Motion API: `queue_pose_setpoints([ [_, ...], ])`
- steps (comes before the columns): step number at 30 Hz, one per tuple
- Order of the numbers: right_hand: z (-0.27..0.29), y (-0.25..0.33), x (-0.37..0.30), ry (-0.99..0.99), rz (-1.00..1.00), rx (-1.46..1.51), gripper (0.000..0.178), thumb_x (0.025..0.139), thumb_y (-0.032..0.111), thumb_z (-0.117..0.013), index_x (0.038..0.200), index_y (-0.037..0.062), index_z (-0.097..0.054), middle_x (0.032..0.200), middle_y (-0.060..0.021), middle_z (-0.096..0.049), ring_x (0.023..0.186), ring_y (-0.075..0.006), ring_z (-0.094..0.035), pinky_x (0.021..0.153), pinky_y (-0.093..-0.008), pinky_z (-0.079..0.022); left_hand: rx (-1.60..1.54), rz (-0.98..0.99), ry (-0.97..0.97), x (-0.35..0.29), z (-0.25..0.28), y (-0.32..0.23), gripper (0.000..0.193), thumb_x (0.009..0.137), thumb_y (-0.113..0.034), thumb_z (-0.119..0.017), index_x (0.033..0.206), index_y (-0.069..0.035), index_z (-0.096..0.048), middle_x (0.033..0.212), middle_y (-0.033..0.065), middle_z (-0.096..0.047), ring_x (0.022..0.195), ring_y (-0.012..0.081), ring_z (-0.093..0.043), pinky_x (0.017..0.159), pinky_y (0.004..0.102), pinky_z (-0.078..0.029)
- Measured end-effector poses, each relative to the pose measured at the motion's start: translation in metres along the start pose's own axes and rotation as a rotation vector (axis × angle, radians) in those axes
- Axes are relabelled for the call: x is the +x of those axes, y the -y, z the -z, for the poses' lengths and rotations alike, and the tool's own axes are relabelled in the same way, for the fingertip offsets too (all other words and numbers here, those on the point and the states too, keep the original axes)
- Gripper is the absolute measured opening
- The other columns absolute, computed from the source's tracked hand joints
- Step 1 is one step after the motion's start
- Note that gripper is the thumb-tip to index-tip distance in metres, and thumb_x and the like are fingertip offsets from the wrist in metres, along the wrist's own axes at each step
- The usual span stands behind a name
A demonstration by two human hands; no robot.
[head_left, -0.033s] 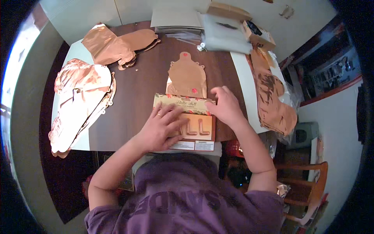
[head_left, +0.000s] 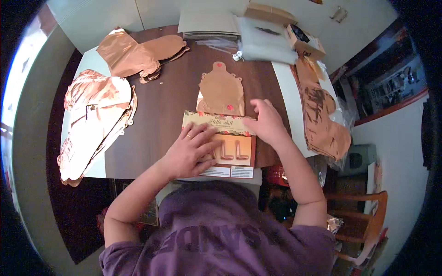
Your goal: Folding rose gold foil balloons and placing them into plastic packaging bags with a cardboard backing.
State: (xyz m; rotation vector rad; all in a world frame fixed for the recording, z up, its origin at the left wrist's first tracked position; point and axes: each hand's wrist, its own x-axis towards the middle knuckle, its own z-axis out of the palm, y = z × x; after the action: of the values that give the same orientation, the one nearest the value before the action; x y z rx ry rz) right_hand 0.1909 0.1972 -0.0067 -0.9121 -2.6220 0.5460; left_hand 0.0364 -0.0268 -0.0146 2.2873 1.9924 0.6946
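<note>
A printed cardboard package [head_left: 244, 147] lies at the table's near edge, with a cream floral header and an orange picture of letter-shaped foil balloons. My left hand [head_left: 189, 148] rests flat on its left part, fingers spread and covering some of the picture. At its upper right corner is my right hand [head_left: 268, 125]; the thumb touches the header and the other fingers are apart, bent above the table. Just beyond the package lies a flat rose-gold foil balloon [head_left: 221, 89] with two red spots and small tabs. Its near end meets the package's far edge.
More flat rose-gold foil balloons lie in piles at far left [head_left: 138, 53], at left [head_left: 96, 119] and at right [head_left: 322, 110]. At the back are a stack of white sheets [head_left: 209, 22], a clear plastic bag [head_left: 267, 43] and a small open box [head_left: 306, 41]. A wooden chair [head_left: 368, 221] stands at right.
The package has slid very slightly right and toward me. My right hand's fingertips have risen a little; my left hand keeps its place on the package.
</note>
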Motion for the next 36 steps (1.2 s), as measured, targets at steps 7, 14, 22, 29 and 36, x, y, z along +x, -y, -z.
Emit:
queue_pose_setpoints([
  [7, -0.006, -0.003, 0.075, 0.434, -0.455, 0.627, 0.035, 0.080, 0.027, -0.077, 0.100, 0.0027, -0.063, 0.076, -0.0020, -0.064, 0.059, -0.0073, -0.057, 0.048, -0.0211, -0.046, -0.054, 0.008, 0.078, 0.001, -0.006, 0.001, 0.054, 0.086, -0.041, -0.062, 0.132, -0.014, -0.055, 0.140, 0.0148, -0.046, 0.133, 0.0364, -0.038, 0.112, 0.0567, -0.023],
  [14, -0.004, 0.006, 0.075, 0.475, -0.120, 0.488, 0.025, 0.082, 0.025, -0.073, 0.077, 0.0008, -0.066, 0.073, -0.0059, -0.064, 0.061, -0.0156, -0.056, 0.057, -0.0321, -0.044, -0.084, 0.024, 0.085, 0.002, -0.003, 0.000, 0.053, 0.085, -0.040, -0.063, 0.132, -0.015, -0.055, 0.140, 0.0141, -0.047, 0.134, 0.0359, -0.039, 0.112, 0.0568, -0.024],
  [22, 0.003, 0.013, -0.038, 0.087, 0.856, -0.188, 0.036, 0.077, 0.016, -0.060, 0.110, 0.0010, -0.063, 0.121, -0.0154, -0.061, 0.116, -0.0313, -0.056, 0.101, -0.0435, -0.045, -0.125, 0.009, -0.013, -0.007, -0.012, 0.008, 0.035, 0.076, -0.030, -0.070, 0.105, -0.010, -0.066, 0.113, 0.0113, -0.058, 0.115, 0.0325, -0.051, 0.110, 0.0553, -0.028],
  [29, 0.009, 0.003, -0.047, 0.177, 0.799, -0.099, 0.046, 0.074, 0.016, -0.064, 0.117, 0.0002, -0.062, 0.129, -0.0182, -0.057, 0.123, -0.0333, -0.053, 0.105, -0.0430, -0.044, -0.317, 0.012, -0.275, 0.011, 0.032, 0.034, 0.039, 0.080, -0.028, -0.060, 0.109, -0.002, -0.060, 0.116, 0.0197, -0.057, 0.112, 0.0397, -0.052, 0.102, 0.0501, -0.036],
  [36, 0.043, -0.004, -0.047, 0.382, 0.572, 0.150, 0.050, 0.075, 0.024, -0.067, 0.121, 0.0062, -0.062, 0.130, -0.0152, -0.058, 0.127, -0.0359, -0.048, 0.111, -0.0503, -0.033, 0.002, -0.203, 0.248, 0.028, -0.010, 0.029, 0.089, 0.089, -0.065, -0.043, 0.147, 0.000, -0.030, 0.154, 0.0210, -0.027, 0.143, 0.0370, -0.025, 0.116, 0.0534, -0.016],
])
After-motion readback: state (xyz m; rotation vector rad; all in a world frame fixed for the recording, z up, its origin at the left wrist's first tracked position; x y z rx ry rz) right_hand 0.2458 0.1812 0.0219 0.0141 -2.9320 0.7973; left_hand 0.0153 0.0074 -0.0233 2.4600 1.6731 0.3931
